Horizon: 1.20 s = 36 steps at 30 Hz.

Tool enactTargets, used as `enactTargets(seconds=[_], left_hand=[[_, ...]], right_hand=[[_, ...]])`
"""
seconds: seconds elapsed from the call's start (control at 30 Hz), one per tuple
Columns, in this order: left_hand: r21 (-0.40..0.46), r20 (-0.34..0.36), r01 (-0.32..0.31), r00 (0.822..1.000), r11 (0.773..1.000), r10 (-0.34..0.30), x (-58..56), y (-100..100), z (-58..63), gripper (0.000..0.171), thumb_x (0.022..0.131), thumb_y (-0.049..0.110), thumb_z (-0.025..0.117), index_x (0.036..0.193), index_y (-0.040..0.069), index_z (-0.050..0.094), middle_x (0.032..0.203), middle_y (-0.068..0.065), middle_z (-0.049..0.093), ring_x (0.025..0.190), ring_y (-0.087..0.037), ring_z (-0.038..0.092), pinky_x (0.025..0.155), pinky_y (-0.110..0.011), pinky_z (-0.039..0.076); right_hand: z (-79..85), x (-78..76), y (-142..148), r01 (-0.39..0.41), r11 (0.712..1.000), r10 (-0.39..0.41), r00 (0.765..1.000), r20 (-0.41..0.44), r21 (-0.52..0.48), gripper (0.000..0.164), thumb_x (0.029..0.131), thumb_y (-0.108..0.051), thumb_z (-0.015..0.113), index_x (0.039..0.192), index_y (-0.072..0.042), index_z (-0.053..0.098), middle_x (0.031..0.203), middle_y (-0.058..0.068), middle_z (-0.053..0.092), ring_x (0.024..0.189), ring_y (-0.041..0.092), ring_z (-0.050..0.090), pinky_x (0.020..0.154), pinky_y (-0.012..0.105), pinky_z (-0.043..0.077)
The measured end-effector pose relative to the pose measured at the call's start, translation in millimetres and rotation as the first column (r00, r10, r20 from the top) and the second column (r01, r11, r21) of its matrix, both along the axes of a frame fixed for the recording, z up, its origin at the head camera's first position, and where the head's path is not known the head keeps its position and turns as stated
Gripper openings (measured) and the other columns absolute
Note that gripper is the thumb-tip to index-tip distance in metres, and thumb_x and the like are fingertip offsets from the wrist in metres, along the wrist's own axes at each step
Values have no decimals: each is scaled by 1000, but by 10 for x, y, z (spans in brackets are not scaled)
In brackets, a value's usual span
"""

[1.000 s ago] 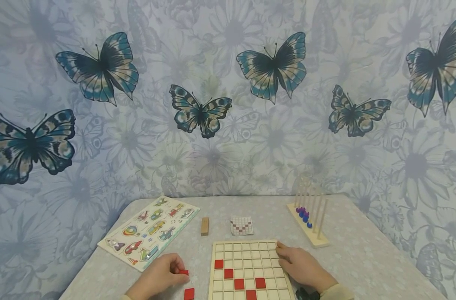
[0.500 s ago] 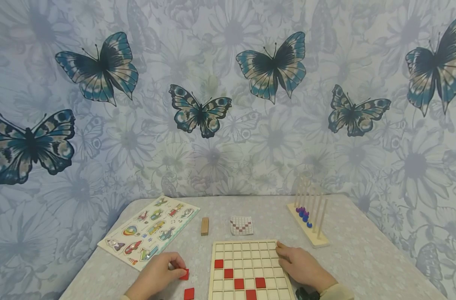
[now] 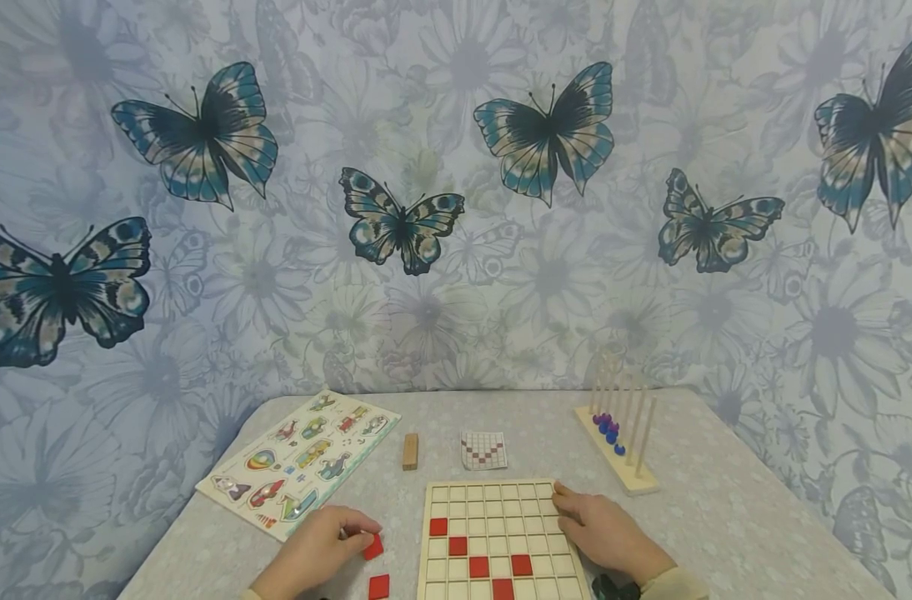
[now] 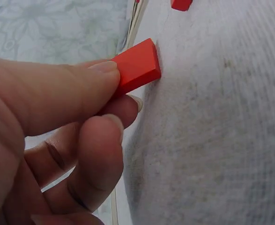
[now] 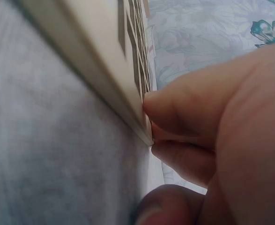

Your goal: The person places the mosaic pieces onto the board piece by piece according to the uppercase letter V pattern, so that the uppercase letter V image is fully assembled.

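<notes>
My left hand [image 3: 317, 546] pinches a small red square tile [image 4: 138, 68] between thumb and fingers, just over the cloth left of the board. In the left wrist view the tile is tilted, its far edge close to the cloth. Another red tile [image 3: 378, 587] lies flat nearer to me. A pale wooden grid board [image 3: 495, 527] lies in front of me, with several red tiles set in its cells in a slanting, V-like line. My right hand [image 3: 609, 533] grips the board's right edge, thumb on the rim [image 5: 100, 61] and fingers along its side.
Behind the board lie a printed pattern card [image 3: 483, 450] and a small wooden block [image 3: 410, 452]. A picture puzzle board [image 3: 298, 458] is at the left. Upright pegs with blue and purple beads [image 3: 611, 435] stand on a wooden base [image 3: 636, 481] at the right.
The red tile in my left hand has turned from nearly edge-on to showing its flat face, and sits slightly farther right. My right hand and the board have stayed put.
</notes>
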<state>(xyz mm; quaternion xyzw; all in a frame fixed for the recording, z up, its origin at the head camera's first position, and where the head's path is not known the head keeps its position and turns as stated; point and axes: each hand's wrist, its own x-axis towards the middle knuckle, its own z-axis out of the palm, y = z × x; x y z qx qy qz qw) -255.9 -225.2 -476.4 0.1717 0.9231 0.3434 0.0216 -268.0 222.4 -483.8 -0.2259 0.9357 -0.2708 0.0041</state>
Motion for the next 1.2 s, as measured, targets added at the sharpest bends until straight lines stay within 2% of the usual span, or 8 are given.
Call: enactTargets(seconds=[0.27,0.57,0.87,1.2], left_hand=[[-2,5,5,1000,1000,-5,14,11,3,8,92,23,75,100,21,79,83,10,68,68,-3,54,61,-24,45],[-29,-21,-4,1000,1000,3,36,43,-2,9,92,26,75,100,22,79,79,12,66,65,-3,52,59,-24,43],[-60,-43,-22,999,998,19,32,45,-29,6,91,26,76,97,26,79,78,14,66,65,-1,52,60,-24,42],[-36,2,-12,1000,999,12,22,56,-28,7,92,25,75,98,24,78,80,12,67,67,-4,53,61,-25,44]], right_hand=[[-18,-11,4,7,1000,-6,1000,-7,6,44,102,-20,63,141,1,60,152,19,52,133,43,56,106,62,43],[-27,-18,-10,25,1000,-25,999,-25,9,43,100,-17,64,139,3,61,150,20,54,131,42,58,106,60,44],[-18,-17,-9,37,999,-37,999,-4,-12,42,100,-15,65,138,4,61,151,20,53,132,44,57,106,61,43],[-27,-28,2,39,999,-39,999,7,-14,41,100,-14,64,139,0,62,152,17,53,133,42,56,106,61,44]])
